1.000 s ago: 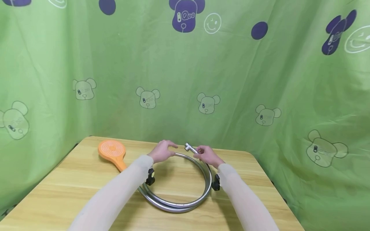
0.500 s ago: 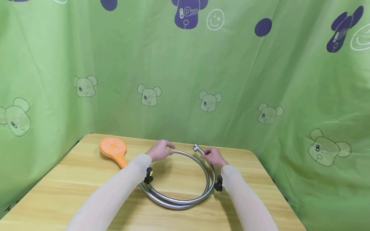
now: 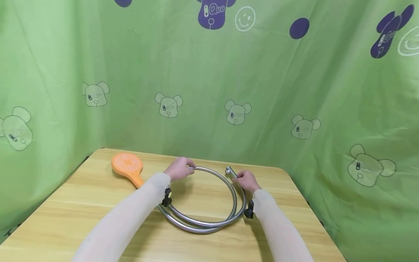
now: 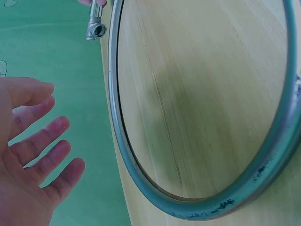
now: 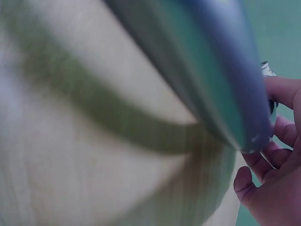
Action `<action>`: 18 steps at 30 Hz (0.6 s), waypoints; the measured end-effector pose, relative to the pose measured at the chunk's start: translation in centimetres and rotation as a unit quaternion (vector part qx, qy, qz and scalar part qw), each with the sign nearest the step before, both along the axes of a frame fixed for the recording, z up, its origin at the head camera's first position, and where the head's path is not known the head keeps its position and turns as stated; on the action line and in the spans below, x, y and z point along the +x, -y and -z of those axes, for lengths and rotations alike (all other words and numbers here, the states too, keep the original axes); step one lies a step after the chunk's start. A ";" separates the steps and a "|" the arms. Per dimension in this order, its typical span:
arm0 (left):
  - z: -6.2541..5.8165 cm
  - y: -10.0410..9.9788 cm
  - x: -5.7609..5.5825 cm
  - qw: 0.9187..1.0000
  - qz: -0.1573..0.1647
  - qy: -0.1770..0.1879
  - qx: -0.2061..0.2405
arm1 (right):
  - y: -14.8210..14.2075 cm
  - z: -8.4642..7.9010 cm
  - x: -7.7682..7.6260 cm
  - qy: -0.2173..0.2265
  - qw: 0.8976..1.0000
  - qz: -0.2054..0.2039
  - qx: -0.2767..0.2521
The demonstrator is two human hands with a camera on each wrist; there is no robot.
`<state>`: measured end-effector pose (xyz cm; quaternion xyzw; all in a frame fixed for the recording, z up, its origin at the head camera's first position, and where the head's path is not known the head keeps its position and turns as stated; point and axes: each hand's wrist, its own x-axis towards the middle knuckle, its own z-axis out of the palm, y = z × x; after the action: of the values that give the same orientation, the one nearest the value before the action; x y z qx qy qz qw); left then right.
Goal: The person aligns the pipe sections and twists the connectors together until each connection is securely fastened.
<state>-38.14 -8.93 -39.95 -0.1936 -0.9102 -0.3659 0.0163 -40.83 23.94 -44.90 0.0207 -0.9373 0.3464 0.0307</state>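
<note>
A coiled silver shower hose [image 3: 193,229] lies on the table, with an orange shower head [image 3: 127,163] near the back left. My right hand [image 3: 248,181] pinches the hose's end, just below its chrome elbow-like fitting [image 3: 228,170]. In the right wrist view, the hose [image 5: 211,70] runs large and blurred up to the curled fingers [image 5: 282,92]. My left hand [image 3: 179,169] is over the far left of the loop, fingers loosely bent. The left wrist view shows that hand [image 4: 33,160] apart from the hose [image 4: 114,84], with nothing between its fingers.
The wooden table [image 3: 65,214] has a rounded back edge close to a green curtain [image 3: 199,138] printed with bear faces. Both forearms reach in from the front. A black wrist camera [image 3: 167,197] sits under the left sleeve, another black camera [image 3: 249,210] under the right one.
My right hand has moved right with the hose end, spreading that side of the coil apart. The fitting now tilts more upright. My left hand shifts slightly left, and the head view tips a little.
</note>
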 end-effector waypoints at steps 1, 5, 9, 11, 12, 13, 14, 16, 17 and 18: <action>0.1 0.0 0.0 1.000 -0.001 0.000 -0.002 | 0.0 0.1 0.1 0.002 1.000 0.002 0.000; 0.3 0.0 0.1 1.000 -0.003 -0.005 -0.007 | -0.1 0.4 0.1 0.004 1.000 0.007 0.001; 0.5 0.1 0.3 1.000 -0.006 -0.004 -0.011 | -0.4 0.9 0.1 0.019 1.000 0.012 0.008; 0.5 0.0 0.3 1.000 -0.005 0.002 -0.012 | -0.7 0.9 0.0 0.023 1.000 0.015 0.014; 0.5 0.0 0.3 1.000 -0.005 0.003 -0.014 | -0.9 1.0 0.0 0.023 0.999 0.017 0.017; 0.4 0.0 0.3 1.000 -0.005 0.002 -0.016 | -1.0 0.9 -0.1 0.021 0.999 0.018 0.020; 0.4 0.0 0.3 1.000 -0.005 0.001 -0.017 | -1.2 0.8 -0.2 0.018 0.999 0.016 0.024; 0.3 0.1 0.3 1.000 -0.006 -0.004 -0.025 | -1.4 0.6 -0.3 0.014 0.999 0.015 0.026; 0.3 0.1 0.3 1.000 -0.006 -0.008 -0.029 | -1.5 0.5 -0.4 0.013 0.999 0.014 0.028; 0.3 0.1 0.3 0.999 -0.005 -0.012 -0.031 | -1.5 0.4 -0.5 0.013 0.999 0.012 0.032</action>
<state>-37.83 -9.07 -40.23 -0.1939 -0.9218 -0.3348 0.0235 -41.28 25.48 -45.29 0.0059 -0.9484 0.3162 0.0219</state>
